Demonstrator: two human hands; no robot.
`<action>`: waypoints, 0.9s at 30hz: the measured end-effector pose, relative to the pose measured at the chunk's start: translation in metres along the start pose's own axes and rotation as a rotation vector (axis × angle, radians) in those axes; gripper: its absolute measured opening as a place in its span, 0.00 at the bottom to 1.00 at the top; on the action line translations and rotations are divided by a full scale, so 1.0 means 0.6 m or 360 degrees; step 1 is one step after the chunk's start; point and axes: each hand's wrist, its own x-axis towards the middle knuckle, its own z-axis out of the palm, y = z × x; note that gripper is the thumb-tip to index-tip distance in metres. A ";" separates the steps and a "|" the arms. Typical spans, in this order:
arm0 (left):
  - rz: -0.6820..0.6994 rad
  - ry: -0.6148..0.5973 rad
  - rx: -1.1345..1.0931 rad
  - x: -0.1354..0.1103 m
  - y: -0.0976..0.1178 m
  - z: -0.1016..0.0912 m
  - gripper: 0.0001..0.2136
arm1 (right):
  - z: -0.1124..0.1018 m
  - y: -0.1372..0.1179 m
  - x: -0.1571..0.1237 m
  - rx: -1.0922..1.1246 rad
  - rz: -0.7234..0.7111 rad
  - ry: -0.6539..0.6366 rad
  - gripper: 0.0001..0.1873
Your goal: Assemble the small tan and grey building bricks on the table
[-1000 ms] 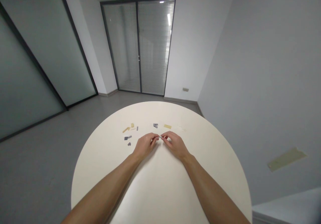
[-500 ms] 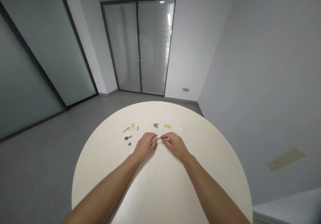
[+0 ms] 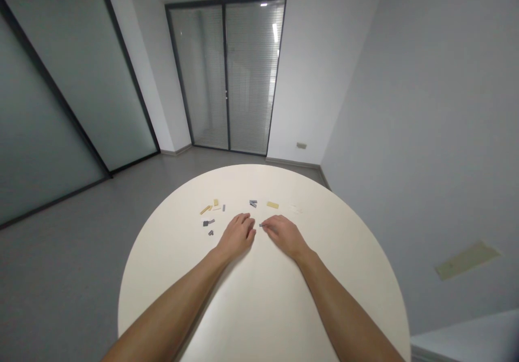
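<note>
The left hand (image 3: 237, 236) is released, resting on the round counter (image 3: 259, 302) with its fingers loosely curled and nothing visible in them. Just beside it, the right hand's (image 3: 284, 237) fingertips touch a small gray brick (image 3: 263, 225); whether they grip it is too small to tell. More gray bricks (image 3: 208, 222) and tan plates (image 3: 272, 205) lie scattered nearer the counter's far edge.

Tiny grey plastic brick (image 3: 261, 225) right at the right hand (image 3: 285, 237), grey pieces (image 3: 208, 222) and tan pieces (image 3: 272, 205) scattered just beyond
</note>
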 end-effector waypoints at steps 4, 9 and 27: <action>-0.0027 -0.0011 -0.0006 0.001 0.000 -0.001 0.12 | -0.005 -0.006 0.001 -0.0121 -0.0089 -0.0082 0.11; -0.0052 -0.0010 -0.0059 0.001 0.001 -0.002 0.13 | -0.006 -0.022 0.013 -0.0287 -0.0016 -0.0134 0.15; -0.0087 -0.0012 -0.0148 0.002 0.000 -0.003 0.11 | 0.030 -0.034 0.086 -0.0520 0.0311 -0.0295 0.23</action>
